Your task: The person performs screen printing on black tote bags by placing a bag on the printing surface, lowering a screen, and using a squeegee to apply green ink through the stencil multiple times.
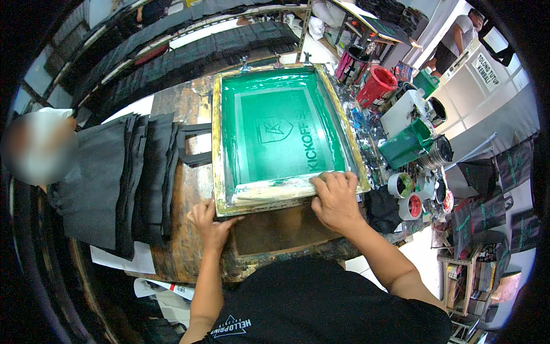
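Observation:
A wooden-framed printing screen (216, 143) with a green mesh lies flat on a worn, ink-stained table (189, 103). A squeegee (275, 189) rests along the near inside edge of the screen. My right hand (335, 198) lies on top of the squeegee's right end, fingers curled over it. My left hand (207, 221) grips the near left corner of the frame. A black fabric piece (192, 146) sticks out from under the frame's left side.
A stack of black fabric bags (123, 183) lies left of the screen, with a person beside it. Ink tubs, red and green buckets (378, 86) and tape rolls (401, 184) crowd the right. Another person stands far back right. Dark printed fabrics hang on racks behind.

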Motion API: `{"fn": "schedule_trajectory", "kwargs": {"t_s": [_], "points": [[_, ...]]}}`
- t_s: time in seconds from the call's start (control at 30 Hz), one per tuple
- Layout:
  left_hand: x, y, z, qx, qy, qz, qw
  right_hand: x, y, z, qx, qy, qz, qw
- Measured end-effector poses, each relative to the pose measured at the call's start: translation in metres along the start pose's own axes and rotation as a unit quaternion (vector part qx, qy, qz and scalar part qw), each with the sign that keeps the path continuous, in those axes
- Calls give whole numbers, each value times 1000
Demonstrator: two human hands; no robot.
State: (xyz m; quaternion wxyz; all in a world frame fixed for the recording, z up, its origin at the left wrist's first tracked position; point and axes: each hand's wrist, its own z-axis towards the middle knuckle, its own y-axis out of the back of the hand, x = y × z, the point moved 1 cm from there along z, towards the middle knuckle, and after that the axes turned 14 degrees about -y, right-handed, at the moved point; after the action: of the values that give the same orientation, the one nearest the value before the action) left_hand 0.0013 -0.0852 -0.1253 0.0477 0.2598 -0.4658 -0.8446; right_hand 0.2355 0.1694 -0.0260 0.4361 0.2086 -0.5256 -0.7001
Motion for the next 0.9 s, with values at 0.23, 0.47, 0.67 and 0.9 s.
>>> {"fn": "schedule_trajectory", "kwargs": {"t_s": [0.23, 0.47, 0.67, 0.9], "points": [[-80, 50, 97, -264, 49, -402, 875, 4, 78, 93, -190, 30, -29, 981], [-30, 9, 110, -73, 116, -49, 989, 15, 127, 186, -279, 56, -14, 958], [-5, -47, 67, 45, 153, 93, 983, 11, 145, 224, -270, 57, -3, 961], [7, -46, 86, -21, 161, -16, 987, 9, 150, 237, -298, 65, 9, 952]]}}
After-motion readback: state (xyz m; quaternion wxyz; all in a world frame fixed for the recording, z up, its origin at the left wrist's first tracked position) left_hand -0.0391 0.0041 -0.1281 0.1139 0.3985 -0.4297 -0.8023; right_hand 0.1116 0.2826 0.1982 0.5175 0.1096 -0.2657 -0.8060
